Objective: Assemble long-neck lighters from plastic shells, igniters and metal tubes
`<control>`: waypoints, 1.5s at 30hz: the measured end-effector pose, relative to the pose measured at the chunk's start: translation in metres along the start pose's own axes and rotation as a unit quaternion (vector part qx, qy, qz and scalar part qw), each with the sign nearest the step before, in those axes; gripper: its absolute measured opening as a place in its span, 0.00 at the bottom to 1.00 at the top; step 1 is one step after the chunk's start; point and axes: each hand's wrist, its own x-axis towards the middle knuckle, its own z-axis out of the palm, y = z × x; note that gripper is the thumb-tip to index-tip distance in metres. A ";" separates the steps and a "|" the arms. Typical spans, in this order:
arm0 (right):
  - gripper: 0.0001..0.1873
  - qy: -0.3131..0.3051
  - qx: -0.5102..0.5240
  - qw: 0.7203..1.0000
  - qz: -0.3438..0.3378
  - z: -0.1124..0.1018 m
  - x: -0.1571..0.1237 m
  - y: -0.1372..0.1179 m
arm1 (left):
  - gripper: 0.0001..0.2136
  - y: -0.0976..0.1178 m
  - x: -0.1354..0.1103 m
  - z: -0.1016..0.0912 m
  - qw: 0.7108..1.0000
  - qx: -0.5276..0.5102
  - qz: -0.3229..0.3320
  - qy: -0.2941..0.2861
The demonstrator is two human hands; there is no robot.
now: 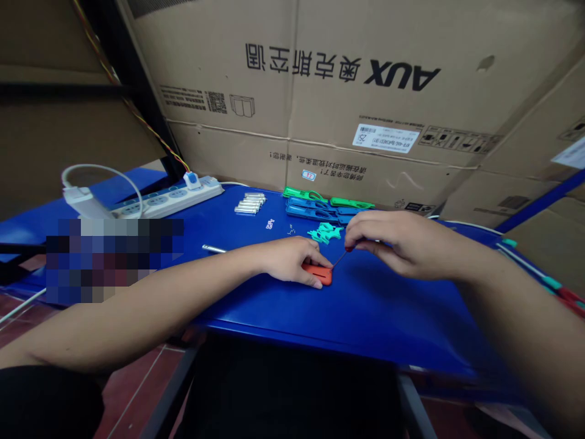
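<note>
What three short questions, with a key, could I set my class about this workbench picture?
1. Multiple choice: what does the left hand touch? A) an orange-red plastic piece B) a white power strip C) a bundle of silver tubes
2. True or false: the right hand pinches a thin red-handled metal tool.
3. Fill in the blank: the large brown cardboard carton behind the blue table bears the brand word ____.

Key: 1 A; 2 true; 3 AUX.
</note>
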 end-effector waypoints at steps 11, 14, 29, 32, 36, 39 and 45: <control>0.10 -0.006 0.003 1.000 -0.011 0.000 0.002 0.000 | 0.20 0.001 0.000 0.000 1.000 -0.003 -0.018 -0.007; 0.10 -0.009 0.000 1.000 -0.014 -0.002 0.002 -0.001 | 0.20 0.001 0.000 0.000 1.000 0.000 -0.016 -0.005; 0.11 -0.032 -0.024 0.999 -0.020 -0.003 0.009 -0.001 | 0.19 -0.001 0.000 0.000 1.000 0.000 0.002 0.002; 0.11 -0.031 -0.023 0.999 -0.024 -0.005 0.010 -0.001 | 0.19 -0.001 0.000 0.000 1.000 -0.001 0.006 0.005; 0.11 -0.029 -0.022 0.999 -0.024 -0.005 0.008 -0.001 | 0.19 0.000 0.000 0.000 1.000 0.001 -0.002 0.004; 0.12 -0.028 -0.020 0.999 -0.032 -0.004 0.008 0.000 | 0.20 0.000 0.001 0.001 1.000 0.000 -0.006 0.001; 0.11 -0.026 -0.037 0.999 -0.013 -0.003 0.012 -0.003 | 0.19 0.000 0.000 0.000 1.000 -0.006 -0.006 0.004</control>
